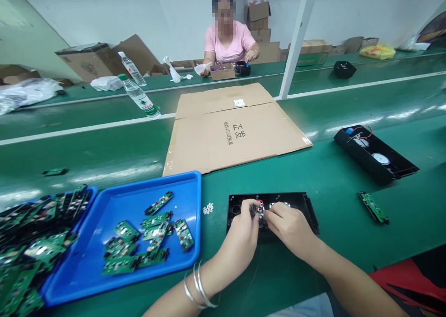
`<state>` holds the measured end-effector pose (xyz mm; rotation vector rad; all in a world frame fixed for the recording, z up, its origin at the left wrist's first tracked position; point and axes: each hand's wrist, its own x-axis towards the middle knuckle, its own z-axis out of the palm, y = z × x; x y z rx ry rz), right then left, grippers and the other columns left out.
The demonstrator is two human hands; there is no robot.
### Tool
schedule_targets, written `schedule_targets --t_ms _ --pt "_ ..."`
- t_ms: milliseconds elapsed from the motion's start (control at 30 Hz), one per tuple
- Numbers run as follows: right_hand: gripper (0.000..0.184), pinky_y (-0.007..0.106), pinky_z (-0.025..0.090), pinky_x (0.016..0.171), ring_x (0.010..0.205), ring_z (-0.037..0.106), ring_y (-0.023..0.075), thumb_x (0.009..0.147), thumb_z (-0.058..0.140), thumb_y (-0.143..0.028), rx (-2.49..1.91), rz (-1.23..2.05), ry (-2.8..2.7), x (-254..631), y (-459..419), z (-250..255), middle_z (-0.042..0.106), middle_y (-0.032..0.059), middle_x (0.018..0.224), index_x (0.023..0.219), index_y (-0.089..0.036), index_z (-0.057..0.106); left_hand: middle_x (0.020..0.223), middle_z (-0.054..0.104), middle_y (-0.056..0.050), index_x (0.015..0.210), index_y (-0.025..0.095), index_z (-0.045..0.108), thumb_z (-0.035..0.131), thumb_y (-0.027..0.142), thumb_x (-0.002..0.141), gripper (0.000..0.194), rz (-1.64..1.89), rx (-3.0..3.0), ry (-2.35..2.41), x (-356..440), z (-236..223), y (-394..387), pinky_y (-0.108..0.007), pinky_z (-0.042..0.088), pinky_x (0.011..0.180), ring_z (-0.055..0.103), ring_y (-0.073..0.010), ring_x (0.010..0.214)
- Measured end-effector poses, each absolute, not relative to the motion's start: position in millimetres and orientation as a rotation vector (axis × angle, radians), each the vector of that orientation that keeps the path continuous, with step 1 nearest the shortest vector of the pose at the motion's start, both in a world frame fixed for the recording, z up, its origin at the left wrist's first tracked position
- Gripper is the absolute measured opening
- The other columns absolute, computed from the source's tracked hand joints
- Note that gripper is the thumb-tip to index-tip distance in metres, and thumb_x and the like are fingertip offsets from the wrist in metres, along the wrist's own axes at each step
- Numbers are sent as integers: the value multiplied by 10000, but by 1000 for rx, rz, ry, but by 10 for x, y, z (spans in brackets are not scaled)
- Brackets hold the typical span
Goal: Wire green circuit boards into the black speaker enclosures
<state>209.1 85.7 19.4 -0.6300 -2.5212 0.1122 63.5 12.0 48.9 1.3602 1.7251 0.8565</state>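
A black speaker housing [296, 205] lies open on the green bench in front of me, round pale speaker parts inside it. Over its middle, my left hand [242, 231] pinches a small dark electronic part [257, 210], mostly covered by the fingers. My right hand [289, 224] is closed against it from the other side, thumb and fingertips together; what they grip is too small to make out. A red wire [259, 202] loops up beside the left fingertips. Left of the housing sits a little pile of white connectors [208, 209].
A blue tray [80, 280] holds several green circuit boards; another heaped with boards [42, 242] adjoins it. Flattened cardboard [209, 140] lies ahead. On the right are a second speaker housing [376, 154] and a single circuit board [373, 208]. A person [228, 43] sits opposite, beyond a white post [294, 43].
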Motion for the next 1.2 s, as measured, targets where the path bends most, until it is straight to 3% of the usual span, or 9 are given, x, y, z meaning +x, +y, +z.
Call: schedule_targets --t_ms 267,500,633,1000,1200 --pt "275 279 330 533 597 479 142 916 415 -78 -603 83 -2514 2080 807 214 534 36 643 727 -144 604 919 602 -50 1122 236 424 314 210 934 220 883 1390 1682 643 523 105 -332 440 703 587 -198 767" --pt "197 276 473 653 712 609 154 963 417 -221 -681 428 -2384 2140 886 207 648 51 797 939 -160 602 1021 591 -52 1093 240 468 363 256 935 189 1001 1237 1544 604 504 121 -352 480 838 584 -187 898" --pt "278 294 504 637 736 627 175 976 377 -286 -695 491 -2451 2167 935 227 655 60 828 1155 -147 536 1085 586 -57 1040 234 498 385 232 927 160 1025 1231 1465 596 485 119 -339 498 863 584 -180 945" --pt "230 288 489 628 707 609 165 974 377 -216 -696 414 -2445 2127 893 142 639 56 788 1092 -146 561 1079 534 -20 1006 242 458 331 212 945 144 1039 1126 1325 638 528 124 -357 504 936 565 -155 1014" --pt "226 308 493 634 697 596 172 969 387 -241 -732 526 -2438 2121 909 187 641 55 790 1055 -157 579 1090 503 -24 1019 239 460 352 231 938 135 1035 1045 1290 617 533 141 -366 548 892 571 -158 1006"
